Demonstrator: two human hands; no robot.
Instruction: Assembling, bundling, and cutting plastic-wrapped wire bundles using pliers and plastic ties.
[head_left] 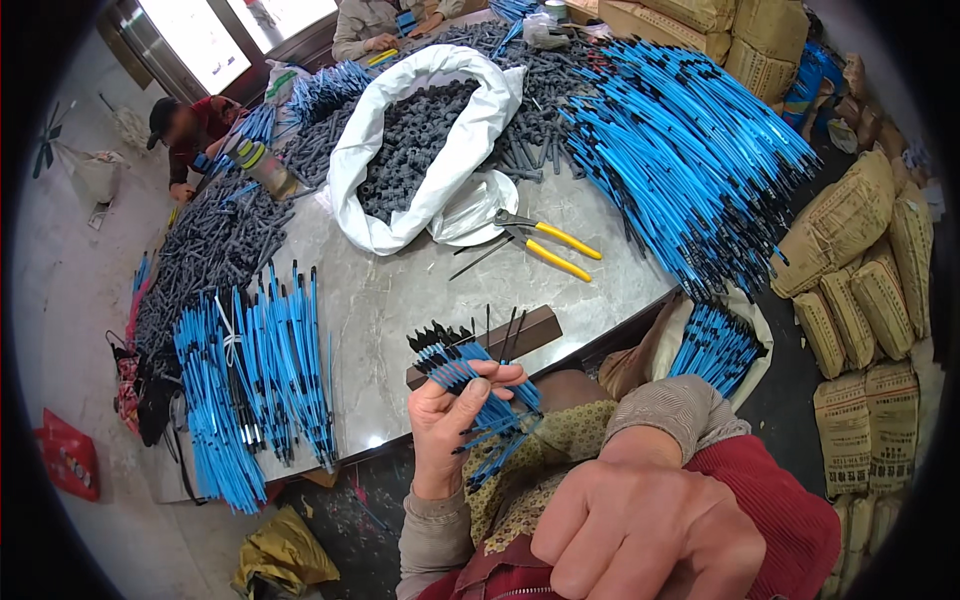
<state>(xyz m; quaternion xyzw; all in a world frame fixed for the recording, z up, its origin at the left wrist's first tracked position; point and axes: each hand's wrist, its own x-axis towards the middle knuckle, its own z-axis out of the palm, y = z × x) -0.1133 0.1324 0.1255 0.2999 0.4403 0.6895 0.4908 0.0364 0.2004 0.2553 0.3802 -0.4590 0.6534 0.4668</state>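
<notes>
My left hand [440,430] is closed around a small bundle of thin blue rods with black ends [492,412], held above my lap at the table's near edge. Just behind it lies a dark brown bar [538,334] with a few thin black pins standing up from it. My right hand [650,530] is raised close to the camera, its fingers curled in. Whatever those fingers may hold is hidden behind the knuckles. A pair of cutting pliers with yellow handles [566,240] rests on the grey marbled table [390,310], beside a thin black rod [480,258].
A white sack [350,205] full of short dark grey tubes stands mid-table, with more tubes heaped around. Blue rods are piled at right [690,160], left [250,400] and in a sack [715,345]. Brown paper sacks [840,220] line the right. Two people work across the table.
</notes>
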